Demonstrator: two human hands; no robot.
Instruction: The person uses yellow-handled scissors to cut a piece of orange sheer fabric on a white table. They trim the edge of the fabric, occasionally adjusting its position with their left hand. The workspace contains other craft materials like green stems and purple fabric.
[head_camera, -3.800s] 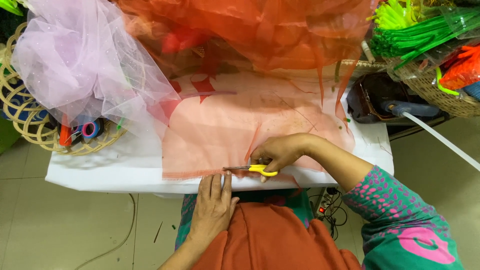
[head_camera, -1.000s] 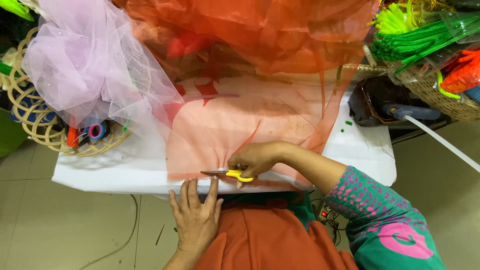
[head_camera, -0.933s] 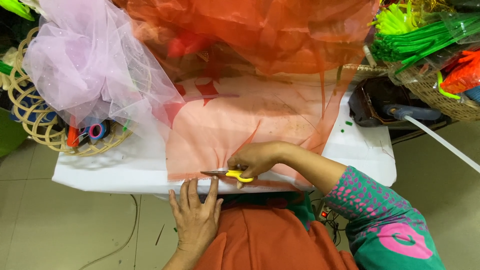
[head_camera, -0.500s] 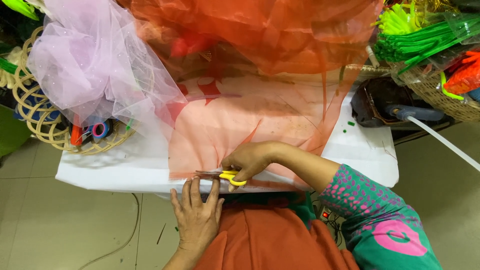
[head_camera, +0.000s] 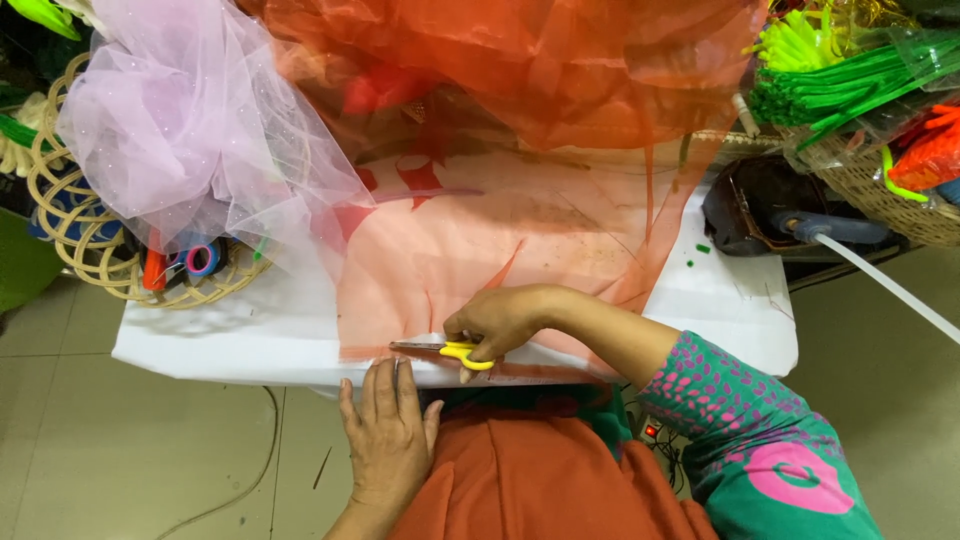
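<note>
Scissor handles (head_camera: 462, 353) mostly under right-hand fingers (head_camera: 480, 335); left forearm beyond the bottom edge.

your hands at the near edge of a cloth-covered table, scissors on orange fabric

your right hand (head_camera: 505, 320) grips yellow-handled scissors (head_camera: 445, 350), blades lying flat and pointing left along the near edge of the sheer orange fabric (head_camera: 470, 250) spread on the white table (head_camera: 730, 300). your left hand (head_camera: 388, 430) lies palm down, fingertips touching the table edge just below the blades. a lilac net (head_camera: 190, 130) drapes over a wicker basket (head_camera: 70, 230) at the far left; green cable ties (head_camera: 840, 80) sit far right.
</note>
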